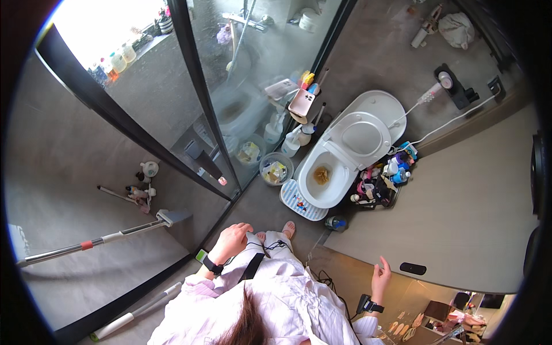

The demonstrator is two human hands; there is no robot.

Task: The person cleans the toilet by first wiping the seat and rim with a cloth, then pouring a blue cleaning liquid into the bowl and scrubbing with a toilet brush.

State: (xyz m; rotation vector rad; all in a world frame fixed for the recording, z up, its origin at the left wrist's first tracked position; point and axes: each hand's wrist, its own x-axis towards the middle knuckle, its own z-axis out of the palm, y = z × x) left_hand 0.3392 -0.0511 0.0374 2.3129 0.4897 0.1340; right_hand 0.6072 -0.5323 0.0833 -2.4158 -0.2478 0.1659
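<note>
My left hand (234, 238) hovers over my lap area with loosely bent fingers and nothing visible in it; its palm side is hidden. To the right, my right hand (381, 274) is raised with fingers apart and empty, beside the black recessed handle (412, 268) of a grey door (453, 215), apart from it. Both wrists wear black straps. Ahead stands a white toilet (315, 198) with its lid and seat raised and brownish matter in the bowl (321, 175). A striped step mat (297, 202) lies against its base.
Left of the toilet are a waste bin (276, 169) with litter, a white spray bottle (291, 144) and a pink phone (301, 102). Bottles fill a basket (379, 189) on its right. A glass shower partition (258, 56) and a mop (99, 241) stand left; a bottle (336, 223) stands near the door.
</note>
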